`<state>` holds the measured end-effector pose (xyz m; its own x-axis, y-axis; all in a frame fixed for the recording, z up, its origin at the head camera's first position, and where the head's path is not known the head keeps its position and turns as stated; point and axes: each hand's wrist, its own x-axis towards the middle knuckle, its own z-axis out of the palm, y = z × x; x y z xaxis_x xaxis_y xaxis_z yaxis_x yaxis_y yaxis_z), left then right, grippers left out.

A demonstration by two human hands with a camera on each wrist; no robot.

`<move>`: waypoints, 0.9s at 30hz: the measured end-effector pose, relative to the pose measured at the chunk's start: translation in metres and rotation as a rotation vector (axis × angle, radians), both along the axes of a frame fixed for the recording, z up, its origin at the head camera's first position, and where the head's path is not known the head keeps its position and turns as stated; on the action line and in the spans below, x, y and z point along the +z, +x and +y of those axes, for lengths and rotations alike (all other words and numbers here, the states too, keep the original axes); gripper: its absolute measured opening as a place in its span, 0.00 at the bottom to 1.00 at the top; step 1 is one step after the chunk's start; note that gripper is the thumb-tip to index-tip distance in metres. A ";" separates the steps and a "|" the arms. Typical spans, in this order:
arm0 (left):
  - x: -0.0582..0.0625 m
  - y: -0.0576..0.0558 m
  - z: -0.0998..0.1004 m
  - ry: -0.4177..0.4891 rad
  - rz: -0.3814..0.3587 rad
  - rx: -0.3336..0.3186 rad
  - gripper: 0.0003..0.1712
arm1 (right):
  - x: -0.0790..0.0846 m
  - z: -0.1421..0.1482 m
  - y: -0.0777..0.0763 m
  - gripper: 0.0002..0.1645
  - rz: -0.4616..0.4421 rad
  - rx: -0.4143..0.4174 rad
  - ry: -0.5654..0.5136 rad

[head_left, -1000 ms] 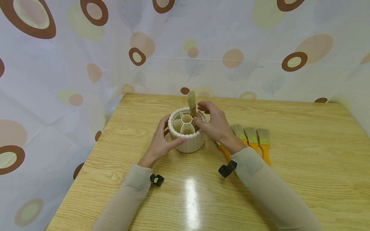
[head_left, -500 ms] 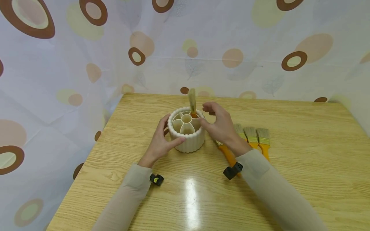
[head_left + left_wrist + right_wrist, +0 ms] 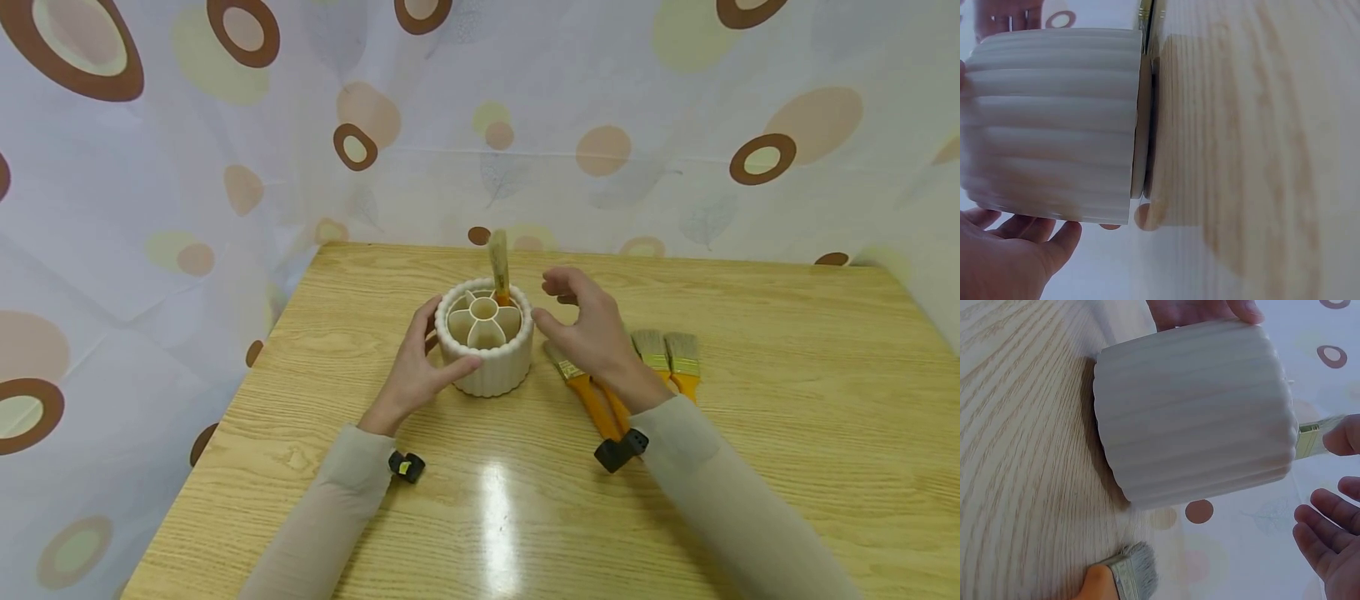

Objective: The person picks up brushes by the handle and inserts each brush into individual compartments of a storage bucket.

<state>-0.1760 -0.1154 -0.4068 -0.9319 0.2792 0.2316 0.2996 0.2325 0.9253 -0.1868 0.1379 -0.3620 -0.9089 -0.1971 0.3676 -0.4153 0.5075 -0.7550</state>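
A cream-white, fluted round holder [image 3: 491, 377] with petal-shaped compartments around a central tube stands on the table. My left hand [image 3: 417, 367] grips it, the thumb across the near rim and the fingers along the left side. One paintbrush [image 3: 499, 260] stands bristles up in a back-right compartment, its orange handle mostly hidden inside. Just right of the rim, my right hand [image 3: 588, 329] hovers with loosely bent fingers, holding nothing. In the right wrist view its fingers [image 3: 1329, 528] are apart from the holder, the thumb overlapping the brush's bristles.
Several flat paintbrushes with orange handles lie right of the holder, including a slanted brush [image 3: 592, 404] and an upright-lying brush [image 3: 684, 354]; my right hand and wrist partly cover them. A patterned curtain [image 3: 540, 192] hangs behind the wooden table [image 3: 810, 400].
My right hand has let go of the brush in the holder and drawn back to the right, uncovering more of the slanted brushes. The left hand and holder have stayed put.
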 end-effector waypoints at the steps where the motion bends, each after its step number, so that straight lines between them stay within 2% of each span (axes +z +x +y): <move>1: -0.004 -0.002 0.000 0.002 0.005 0.000 0.55 | 0.000 0.001 0.001 0.28 -0.003 -0.002 0.001; 2: -0.008 -0.004 -0.001 0.003 0.008 0.000 0.56 | 0.000 0.003 0.001 0.28 -0.002 -0.004 0.002; 5: -0.011 -0.005 -0.001 0.005 0.014 0.002 0.56 | -0.002 0.008 0.002 0.28 0.000 -0.008 -0.007; 15: -0.009 -0.002 -0.002 0.004 0.018 0.008 0.53 | -0.007 0.023 0.006 0.29 -0.033 -0.027 -0.030; 27: -0.007 -0.003 -0.001 0.015 -0.011 -0.005 0.42 | -0.009 0.036 0.011 0.29 -0.022 -0.053 -0.003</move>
<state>-0.1794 -0.1166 -0.4137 -0.9331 0.2802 0.2253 0.2901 0.2168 0.9321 -0.1755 0.1735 -0.3712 -0.9259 -0.1468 0.3480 -0.3711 0.5259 -0.7654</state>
